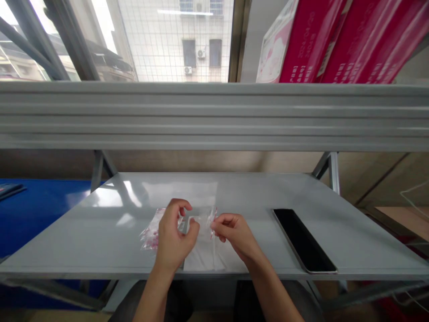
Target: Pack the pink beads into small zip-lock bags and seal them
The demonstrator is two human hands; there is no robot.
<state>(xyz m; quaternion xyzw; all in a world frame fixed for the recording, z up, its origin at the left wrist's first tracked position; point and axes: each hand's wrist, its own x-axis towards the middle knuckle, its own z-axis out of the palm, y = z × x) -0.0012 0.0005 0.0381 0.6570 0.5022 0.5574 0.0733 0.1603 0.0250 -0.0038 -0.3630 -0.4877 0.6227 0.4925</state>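
My right hand [231, 230] pinches a small clear plastic bag [212, 219] with reddish print along its edge. Facing it, my left hand [177, 235] is curved with thumb and index finger apart, and nothing shows between them. Beneath and between the hands lies a larger translucent white plastic bag [203, 257], flat near the table's front edge. A pile of small clear bags with pink and red print [152, 232] lies to the left, partly hidden behind my left hand.
A dark-screened tablet [303, 239] lies on the grey-white table [254, 192] at the right. A grey metal shelf beam [214, 116] crosses above the table's back, with red boxes [311, 44] on it. A blue surface [43, 210] adjoins at left.
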